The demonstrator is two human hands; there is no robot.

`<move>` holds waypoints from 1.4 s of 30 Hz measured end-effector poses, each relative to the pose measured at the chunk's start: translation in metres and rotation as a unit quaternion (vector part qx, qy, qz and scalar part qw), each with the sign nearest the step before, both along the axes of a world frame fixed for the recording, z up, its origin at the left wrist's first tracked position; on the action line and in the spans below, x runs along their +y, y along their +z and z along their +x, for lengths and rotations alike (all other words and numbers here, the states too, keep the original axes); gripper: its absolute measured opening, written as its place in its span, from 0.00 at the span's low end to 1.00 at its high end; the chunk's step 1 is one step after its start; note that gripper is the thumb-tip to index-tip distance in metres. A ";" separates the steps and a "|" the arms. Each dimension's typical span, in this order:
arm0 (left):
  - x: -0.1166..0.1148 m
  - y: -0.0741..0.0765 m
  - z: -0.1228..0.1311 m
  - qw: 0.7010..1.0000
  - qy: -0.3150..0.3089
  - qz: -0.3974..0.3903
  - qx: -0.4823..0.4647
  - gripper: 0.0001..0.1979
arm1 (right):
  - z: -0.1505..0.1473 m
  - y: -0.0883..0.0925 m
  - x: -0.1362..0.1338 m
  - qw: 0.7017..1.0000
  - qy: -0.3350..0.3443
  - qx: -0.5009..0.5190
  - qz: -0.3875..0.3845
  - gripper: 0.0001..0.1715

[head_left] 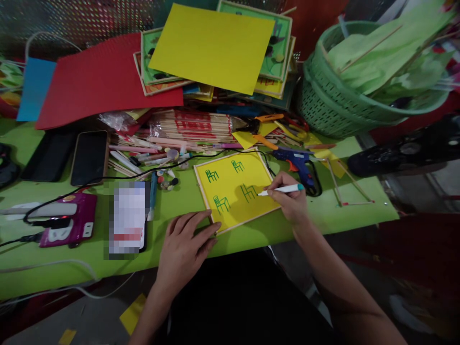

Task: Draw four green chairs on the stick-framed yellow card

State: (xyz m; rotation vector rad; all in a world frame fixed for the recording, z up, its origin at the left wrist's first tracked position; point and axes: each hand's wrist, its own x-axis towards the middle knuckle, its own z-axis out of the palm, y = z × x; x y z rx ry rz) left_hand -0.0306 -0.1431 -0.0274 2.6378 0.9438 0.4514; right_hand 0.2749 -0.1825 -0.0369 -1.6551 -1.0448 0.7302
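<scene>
A yellow card (235, 215) framed with thin wooden sticks lies on the green table in front of me. Several small chairs are drawn on it in green. My right hand (289, 199) is closed around a white marker pen (283, 189) with a green end, its tip at the lower right chair drawing. My left hand (189, 239) lies spread at the card's lower left corner, fingertips touching the frame. Just right of the card is a blue glue gun (296, 163) with an orange trigger.
Phones (89, 157) and a purple power strip (68, 220) lie at left, with a black cable crossing behind the card. Bundled sticks (194, 125), scissors (268, 139) and stacked framed cards under a yellow sheet (212, 48) fill the back. A green basket (319, 100) stands at right.
</scene>
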 end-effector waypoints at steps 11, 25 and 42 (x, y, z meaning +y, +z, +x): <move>0.000 -0.005 -0.003 1.000 -0.001 -0.011 0.002 0.17 | -0.002 0.003 0.007 0.999 -0.004 0.033 0.022 0.09; 0.000 -0.003 -0.001 1.000 0.001 -0.017 -0.007 0.17 | -0.012 0.014 0.020 0.997 0.072 -0.008 -0.014 0.12; 0.000 -0.002 -0.002 1.000 0.000 -0.023 -0.008 0.17 | -0.013 0.014 0.020 0.998 0.055 -0.036 -0.018 0.12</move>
